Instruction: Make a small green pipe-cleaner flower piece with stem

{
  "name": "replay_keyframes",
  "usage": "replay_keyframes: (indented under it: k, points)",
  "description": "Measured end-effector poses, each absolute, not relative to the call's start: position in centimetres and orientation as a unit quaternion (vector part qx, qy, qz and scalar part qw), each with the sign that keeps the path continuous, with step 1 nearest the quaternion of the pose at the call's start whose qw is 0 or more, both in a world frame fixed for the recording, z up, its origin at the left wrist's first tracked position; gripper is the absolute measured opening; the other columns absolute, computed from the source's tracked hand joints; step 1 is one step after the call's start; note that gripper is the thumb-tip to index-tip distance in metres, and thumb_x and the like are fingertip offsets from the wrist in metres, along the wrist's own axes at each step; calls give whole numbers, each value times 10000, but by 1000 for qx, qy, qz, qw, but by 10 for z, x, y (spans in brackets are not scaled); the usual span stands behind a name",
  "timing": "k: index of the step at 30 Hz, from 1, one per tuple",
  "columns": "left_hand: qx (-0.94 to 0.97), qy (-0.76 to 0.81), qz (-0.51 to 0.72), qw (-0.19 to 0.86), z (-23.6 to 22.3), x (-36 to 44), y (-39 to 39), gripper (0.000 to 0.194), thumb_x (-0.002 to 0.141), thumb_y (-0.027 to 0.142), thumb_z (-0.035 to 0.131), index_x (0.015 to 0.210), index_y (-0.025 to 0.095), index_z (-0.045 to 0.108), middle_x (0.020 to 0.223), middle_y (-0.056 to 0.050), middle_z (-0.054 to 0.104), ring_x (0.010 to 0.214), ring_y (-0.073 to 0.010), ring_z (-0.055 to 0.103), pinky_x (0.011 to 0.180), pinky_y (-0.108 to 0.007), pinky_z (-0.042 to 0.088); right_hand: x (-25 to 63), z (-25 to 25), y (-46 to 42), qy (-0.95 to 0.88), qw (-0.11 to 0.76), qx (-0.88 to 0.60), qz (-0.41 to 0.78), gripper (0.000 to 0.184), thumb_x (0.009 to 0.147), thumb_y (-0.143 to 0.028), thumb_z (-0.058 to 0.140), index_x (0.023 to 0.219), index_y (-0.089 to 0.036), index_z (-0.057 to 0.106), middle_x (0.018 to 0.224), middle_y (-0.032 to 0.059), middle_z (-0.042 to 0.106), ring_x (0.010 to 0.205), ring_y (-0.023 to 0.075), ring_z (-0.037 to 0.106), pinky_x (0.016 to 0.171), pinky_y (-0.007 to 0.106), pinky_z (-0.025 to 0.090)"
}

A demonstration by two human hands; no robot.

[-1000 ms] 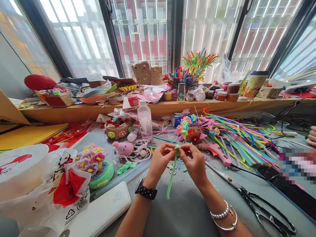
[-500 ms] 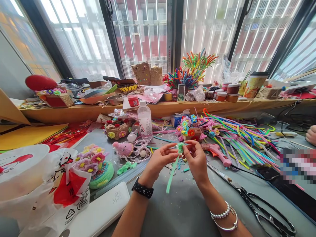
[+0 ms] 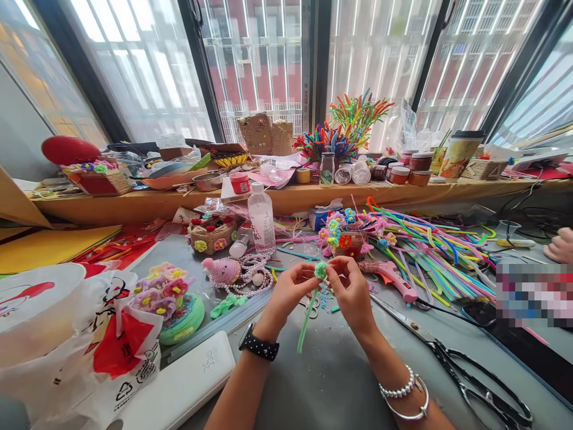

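Between my fingertips is a small green pipe cleaner flower (image 3: 320, 270), its long tail hanging down over the table. My left hand (image 3: 290, 292) pinches it from the left, thumb and fingers closed at its edge. From the other side my right hand (image 3: 351, 292) grips it with thumb and forefinger. Just beyond my hands lie small scissors (image 3: 310, 309), partly hidden, and scattered blue bits. A pink glue gun (image 3: 394, 279) rests to the right of my right hand. Left of my left hand are green pipe cleaner pieces (image 3: 227, 305) and a pink knitted toy (image 3: 222, 270).
Large black-handled scissors (image 3: 481, 382) and a dark phone-like slab (image 3: 523, 352) lie at right. Many loose pipe cleaners (image 3: 447, 269) spread behind. A bottle (image 3: 261, 221), flower basket (image 3: 353, 242), white power bank (image 3: 192, 376) and plastic bag (image 3: 129, 340) stand around. Another person's hand (image 3: 559, 246) shows at far right.
The green flower has turned in my fingers, showing more of its face, and its tail now hangs slightly further left. My hands stay closed on it. The view has shifted slightly.
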State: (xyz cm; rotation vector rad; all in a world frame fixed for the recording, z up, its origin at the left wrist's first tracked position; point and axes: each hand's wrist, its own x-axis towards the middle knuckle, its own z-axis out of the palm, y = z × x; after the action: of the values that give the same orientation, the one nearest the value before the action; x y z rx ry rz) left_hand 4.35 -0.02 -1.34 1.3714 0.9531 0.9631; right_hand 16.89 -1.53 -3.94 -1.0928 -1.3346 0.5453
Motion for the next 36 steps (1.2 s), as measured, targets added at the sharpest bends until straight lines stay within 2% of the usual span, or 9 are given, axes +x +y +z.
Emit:
replay_keyframes:
  k: [5, 11, 16, 19, 24, 29, 36]
  points:
    - [562, 409, 443, 566, -17, 43, 3, 252, 620, 236, 590, 811, 112, 481, 662, -14, 528, 576, -86, 477, 460, -176, 356, 169, -34, -20, -671, 584, -445, 105, 193, 761, -238, 484, 937, -170, 524, 892, 54, 519, 784, 130, 493, 619, 233, 449]
    - [602, 407, 472, 499, -24, 46, 4, 208, 640, 240, 578, 730, 136, 421, 636, 9, 503, 578, -86, 486, 470, -177, 373, 168, -40, -17, -699, 563, -434, 78, 215, 784, -210, 468, 978, -190, 557, 914, 45, 561, 806, 131, 522, 668, 243, 453]
    - [608, 403, 471, 496, -23, 47, 1, 211, 651, 252, 577, 700, 141, 404, 622, 14, 498, 562, -81, 485, 474, -180, 382, 169, -43, -17, -698, 569, -431, 51, 204, 772, -183, 488, 958, -182, 571, 913, 30, 595, 814, 128, 546, 724, 255, 447]
    - [595, 393, 475, 516, -21, 47, 0, 216, 639, 252, 594, 696, 138, 419, 631, 10, 504, 573, -87, 488, 466, -181, 385, 169, -42, -18, -694, 576, -432, 31, 203, 776, -180, 485, 959, -188, 573, 916, 24, 599, 851, 133, 543, 760, 268, 437]
    - [513, 375, 493, 595, -16, 47, -2, 204, 632, 224, 608, 742, 127, 467, 671, 0, 531, 599, -72, 495, 501, -164, 380, 170, -37, -21, -687, 585, -430, 31, 206, 771, -194, 491, 960, -197, 570, 932, 32, 580, 844, 136, 527, 696, 260, 454]
    - [443, 352, 480, 671, -15, 42, -2, 192, 642, 211, 609, 771, 125, 496, 685, 15, 503, 583, -41, 476, 539, -149, 382, 171, -34, -18, -732, 551, -400, -8, 224, 771, -161, 470, 965, -204, 574, 958, 30, 569, 920, 155, 478, 809, 318, 403]
    - [454, 332, 441, 699, -19, 38, 1, 224, 646, 233, 617, 814, 122, 518, 675, 20, 458, 533, -20, 419, 495, -134, 341, 172, -35, -17, -738, 544, -398, -17, 225, 782, -152, 464, 970, -208, 573, 922, 27, 581, 883, 155, 484, 781, 316, 411]
